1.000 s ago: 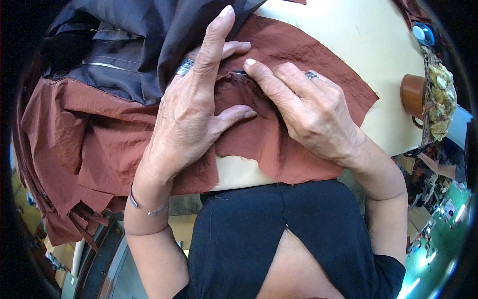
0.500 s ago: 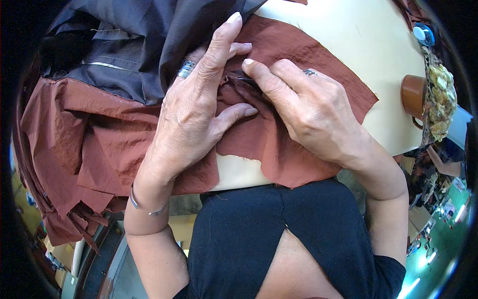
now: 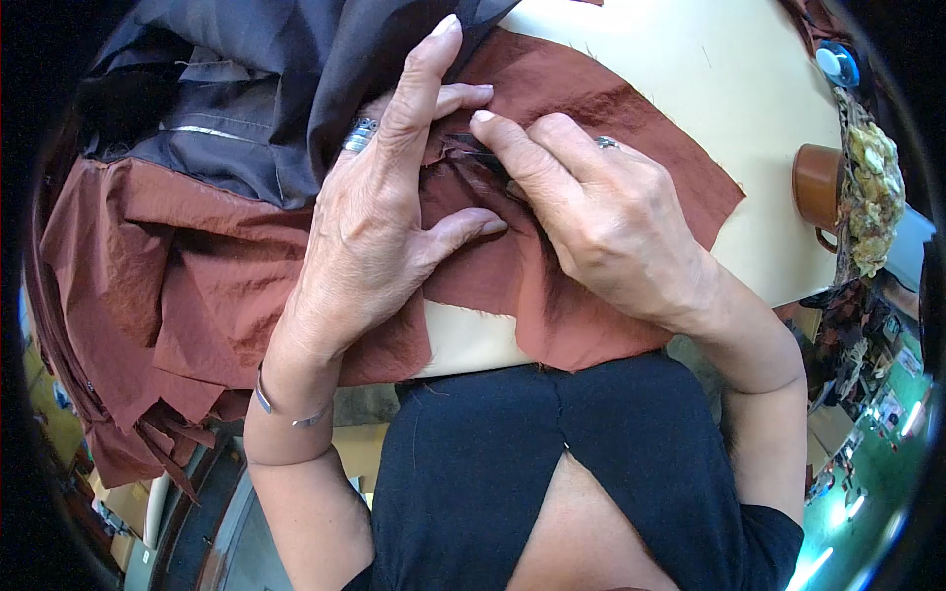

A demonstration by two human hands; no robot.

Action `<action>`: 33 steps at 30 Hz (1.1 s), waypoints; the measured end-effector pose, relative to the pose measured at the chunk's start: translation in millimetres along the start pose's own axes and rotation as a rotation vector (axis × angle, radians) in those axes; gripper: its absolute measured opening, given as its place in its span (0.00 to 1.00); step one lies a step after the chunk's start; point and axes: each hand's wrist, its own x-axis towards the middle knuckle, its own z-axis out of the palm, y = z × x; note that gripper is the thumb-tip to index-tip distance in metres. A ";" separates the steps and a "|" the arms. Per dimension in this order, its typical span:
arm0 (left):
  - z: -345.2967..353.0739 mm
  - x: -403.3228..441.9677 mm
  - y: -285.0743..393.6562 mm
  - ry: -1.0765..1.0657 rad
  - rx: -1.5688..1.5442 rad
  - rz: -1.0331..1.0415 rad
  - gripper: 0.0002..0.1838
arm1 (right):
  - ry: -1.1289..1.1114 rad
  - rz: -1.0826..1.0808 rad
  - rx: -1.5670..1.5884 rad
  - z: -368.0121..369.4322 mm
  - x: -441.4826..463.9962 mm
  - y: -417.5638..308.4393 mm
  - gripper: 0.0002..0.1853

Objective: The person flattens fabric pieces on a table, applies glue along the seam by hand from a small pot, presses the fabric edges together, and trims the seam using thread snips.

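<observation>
Reddish-brown cloth (image 3: pixel 631 118) with frayed edges spreads over the table, gathered into folds between my hands. My left hand (image 3: pixel 370 222) lies on it, index finger raised and thumb stretched out; some of its fingers are hidden behind the hand. Closed in a pinch, my right hand (image 3: pixel 611 222) grips a slim dark tool (image 3: pixel 480 153) with a thin metal tip that points left into the folds. Most of the tool is covered by my fingers, so its exact kind does not show. Dark lining cloth (image 3: pixel 266 59) is bunched beyond my left hand.
The cream tabletop (image 3: pixel 759 108) curves around to the right. Near its right edge stands a brown mug (image 3: pixel 816 187), beside a rough yellowish lump (image 3: pixel 874 197). A blue-and-white round object (image 3: pixel 838 64) sits farther back. Cloth hangs over the left edge.
Both hands have shifted slightly left over the cloth. My left index finger stands a little farther from the finger beside it. The tool stays in my right hand.
</observation>
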 end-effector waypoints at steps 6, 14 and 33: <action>-2.2 5.6 12.8 -0.029 0.040 -0.127 0.61 | 0.036 -0.005 0.021 1.4 -5.4 6.3 0.23; -5.1 0.3 0.0 -0.032 0.059 -0.018 0.60 | 0.073 -0.089 -0.076 6.2 2.9 3.0 0.20; -1.3 -2.3 -4.3 0.023 0.038 -0.022 0.58 | 0.028 0.070 0.043 -2.3 4.9 1.7 0.24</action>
